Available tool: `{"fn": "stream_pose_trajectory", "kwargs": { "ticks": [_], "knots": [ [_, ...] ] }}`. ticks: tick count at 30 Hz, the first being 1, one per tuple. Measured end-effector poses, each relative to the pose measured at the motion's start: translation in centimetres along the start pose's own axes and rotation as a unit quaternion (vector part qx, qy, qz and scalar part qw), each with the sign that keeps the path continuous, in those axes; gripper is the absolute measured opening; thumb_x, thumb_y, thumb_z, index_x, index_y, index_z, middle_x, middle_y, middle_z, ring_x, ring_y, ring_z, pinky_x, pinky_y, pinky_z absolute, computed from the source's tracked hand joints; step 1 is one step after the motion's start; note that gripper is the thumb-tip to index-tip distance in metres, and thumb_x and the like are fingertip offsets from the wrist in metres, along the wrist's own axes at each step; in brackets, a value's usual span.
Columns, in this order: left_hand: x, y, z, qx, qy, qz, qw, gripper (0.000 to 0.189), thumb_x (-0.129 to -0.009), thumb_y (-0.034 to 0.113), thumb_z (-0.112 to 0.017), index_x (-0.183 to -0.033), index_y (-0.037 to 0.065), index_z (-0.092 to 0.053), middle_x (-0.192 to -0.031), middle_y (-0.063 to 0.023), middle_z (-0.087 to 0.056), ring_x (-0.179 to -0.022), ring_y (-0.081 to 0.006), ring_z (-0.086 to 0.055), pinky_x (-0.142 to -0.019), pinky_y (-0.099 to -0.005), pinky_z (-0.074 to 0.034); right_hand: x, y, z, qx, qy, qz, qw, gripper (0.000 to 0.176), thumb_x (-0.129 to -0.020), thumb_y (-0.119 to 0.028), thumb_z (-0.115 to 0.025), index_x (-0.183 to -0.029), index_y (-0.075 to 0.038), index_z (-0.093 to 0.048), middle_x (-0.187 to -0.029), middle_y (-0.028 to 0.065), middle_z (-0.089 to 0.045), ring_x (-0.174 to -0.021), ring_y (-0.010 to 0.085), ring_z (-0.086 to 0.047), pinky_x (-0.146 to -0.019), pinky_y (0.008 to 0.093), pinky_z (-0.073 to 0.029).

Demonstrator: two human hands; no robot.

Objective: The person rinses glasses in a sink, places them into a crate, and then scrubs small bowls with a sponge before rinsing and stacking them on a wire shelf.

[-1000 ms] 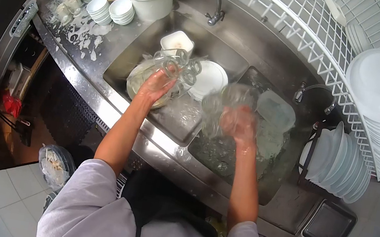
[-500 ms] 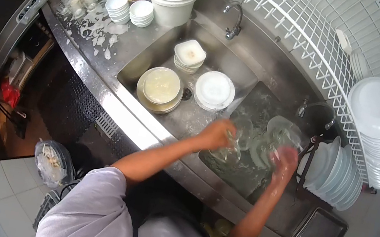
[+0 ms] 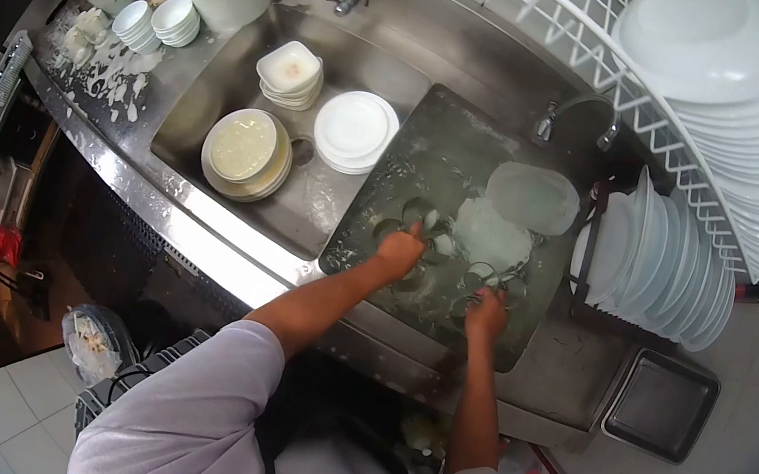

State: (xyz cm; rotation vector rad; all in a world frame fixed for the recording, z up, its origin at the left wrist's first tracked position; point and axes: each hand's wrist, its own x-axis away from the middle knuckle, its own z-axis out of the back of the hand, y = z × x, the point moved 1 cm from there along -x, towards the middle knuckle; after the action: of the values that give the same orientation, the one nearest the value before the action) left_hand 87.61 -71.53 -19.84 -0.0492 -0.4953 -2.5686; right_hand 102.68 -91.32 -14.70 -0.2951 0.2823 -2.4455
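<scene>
Murky water fills the right-hand sink basin [image 3: 392, 163]. My left hand [image 3: 401, 247] is at the water near the basin's middle, its fingers closed on a clear glass [image 3: 419, 214]. Further right, my right hand [image 3: 486, 315] is closed on another clear glass [image 3: 476, 276] close to the basin's front edge. Beyond the hands, a translucent container [image 3: 533, 198] lies in the water, with a whitish item [image 3: 492, 235] beside it. The fingertips of both hands are partly hidden by glass and water.
The left basin holds a stack of bowls [image 3: 247, 153], square dishes [image 3: 290, 74] and white plates [image 3: 354, 131]. Plates stand in a rack [image 3: 664, 262] at right, beneath a wire shelf [image 3: 579, 29] with stacked plates. A metal tray [image 3: 663, 404] lies at far right.
The view has shifted to the right. Both hands have moved down to the water, and the glassware that was between them now lies lower and apart.
</scene>
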Motion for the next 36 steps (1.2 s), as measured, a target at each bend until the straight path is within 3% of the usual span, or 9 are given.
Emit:
{"fn": "stream_pose_trajectory", "kwargs": {
  "ticks": [10, 13, 16, 17, 19, 23, 25, 32, 36],
  "knots": [
    [-1.3, -2.2, -1.2, 0.046, -0.014, 0.109, 0.993, 0.017, -0.081, 0.009, -0.062, -0.094, 0.007, -0.074, -0.106, -0.0226, -0.069, -0.086, -0.0376, -0.071, -0.076, -0.0459, -0.058, -1.8, 1.5, -5.5, 0.121, -0.131, -0.025, 0.984, 0.031, -0.082, -0.015, -0.068, -0.113, -0.009, -0.067, -0.127, 0.0184, -0.06, -0.115, 0.0352, -0.06, -0.096, 0.0442, -0.05],
    [-2.0, -4.0, -4.3, 0.098, 0.016, 0.115, 0.988, 0.018, -0.082, 0.016, -0.063, -0.093, 0.006, -0.073, -0.103, -0.0186, -0.071, -0.09, -0.0377, -0.07, -0.082, -0.0463, -0.056, -3.6, 7.9, -14.2, -0.025, -0.09, -0.019, 0.995, 0.038, -0.088, -0.02, -0.063, -0.125, -0.011, -0.064, -0.128, 0.0178, -0.06, -0.119, 0.0337, -0.058, -0.101, 0.0431, -0.047],
    [0.7, -3.2, 2.2, 0.183, -0.022, 0.185, 0.965, 0.025, -0.082, 0.021, -0.063, -0.097, 0.004, -0.072, -0.098, -0.0186, -0.071, -0.091, -0.0364, -0.07, -0.083, -0.0436, -0.056, -3.3, 3.5, -7.9, 0.141, -0.25, 0.141, 0.947, 0.039, -0.093, -0.024, -0.059, -0.13, -0.013, -0.061, -0.13, 0.0159, -0.06, -0.122, 0.0305, -0.057, -0.104, 0.0404, -0.044],
    [0.7, -4.0, 1.4, 0.259, 0.0, 0.19, 0.947, 0.025, -0.082, 0.021, -0.065, -0.098, 0.004, -0.072, -0.096, -0.0176, -0.072, -0.089, -0.035, -0.07, -0.081, -0.0424, -0.056, -3.5, 2.5, -7.7, 0.051, -0.252, 0.091, 0.962, 0.037, -0.093, -0.023, -0.059, -0.127, -0.011, -0.062, -0.127, 0.0157, -0.061, -0.117, 0.0303, -0.059, -0.098, 0.0406, -0.047],
    [0.3, -5.7, -0.3, 0.403, 0.049, 0.195, 0.893, 0.025, -0.082, 0.02, -0.068, -0.1, 0.003, -0.072, -0.093, -0.0157, -0.073, -0.085, -0.032, -0.071, -0.076, -0.0402, -0.057, -3.1, 1.3, -7.1, -0.131, -0.255, -0.009, 0.958, 0.032, -0.093, -0.021, -0.058, -0.122, -0.007, -0.063, -0.121, 0.0154, -0.063, -0.108, 0.0298, -0.062, -0.086, 0.0409, -0.051],
    [4.0, -4.8, 9.4, 0.745, 0.101, 0.158, 0.641, 0.024, -0.08, 0.012, -0.075, -0.101, 0.001, -0.071, -0.094, -0.0101, -0.073, -0.082, -0.022, -0.07, -0.073, -0.0346, -0.057, -4.5, 0.9, -7.3, -0.447, -0.287, -0.145, 0.835, 0.025, -0.092, -0.014, -0.059, -0.111, 0.001, -0.065, -0.104, 0.015, -0.067, -0.087, 0.0298, -0.068, -0.063, 0.0409, -0.058],
    [5.5, -5.5, 14.8, 0.829, 0.091, 0.128, 0.537, 0.02, -0.081, 0.008, -0.076, -0.099, 0.0, -0.071, -0.095, -0.0084, -0.072, -0.085, -0.0181, -0.068, -0.074, -0.0329, -0.057, -7.0, 0.8, -8.2, -0.559, -0.346, -0.127, 0.743, 0.022, -0.088, -0.008, -0.064, -0.106, 0.004, -0.065, -0.089, 0.0151, -0.068, -0.071, 0.0312, -0.069, -0.052, 0.0397, -0.057],
    [5.2, -13.6, 23.4, 0.905, 0.303, 0.051, 0.295, 0.016, -0.089, 0.01, -0.07, -0.102, 0.01, -0.061, -0.103, -0.0025, -0.063, -0.093, -0.0182, -0.063, -0.091, -0.0363, -0.054, -6.7, -18.9, 6.7, -0.6, -0.39, 0.078, 0.695, 0.022, -0.08, -0.001, -0.068, -0.101, 0.002, -0.065, -0.084, 0.0105, -0.068, -0.066, 0.0242, -0.066, -0.051, 0.0332, -0.053],
    [6.1, -18.8, 26.7, 0.878, 0.377, -0.053, 0.29, 0.01, -0.089, 0.012, -0.07, -0.097, 0.013, -0.065, -0.096, 0.0011, -0.065, -0.096, -0.0147, -0.062, -0.093, -0.034, -0.052, -10.4, -28.0, 7.0, -0.634, -0.374, 0.189, 0.65, 0.034, -0.079, 0.003, -0.066, -0.113, 0.0, -0.06, -0.1, 0.01, -0.067, -0.075, 0.0173, -0.064, -0.058, 0.0259, -0.051]
  ]
}}
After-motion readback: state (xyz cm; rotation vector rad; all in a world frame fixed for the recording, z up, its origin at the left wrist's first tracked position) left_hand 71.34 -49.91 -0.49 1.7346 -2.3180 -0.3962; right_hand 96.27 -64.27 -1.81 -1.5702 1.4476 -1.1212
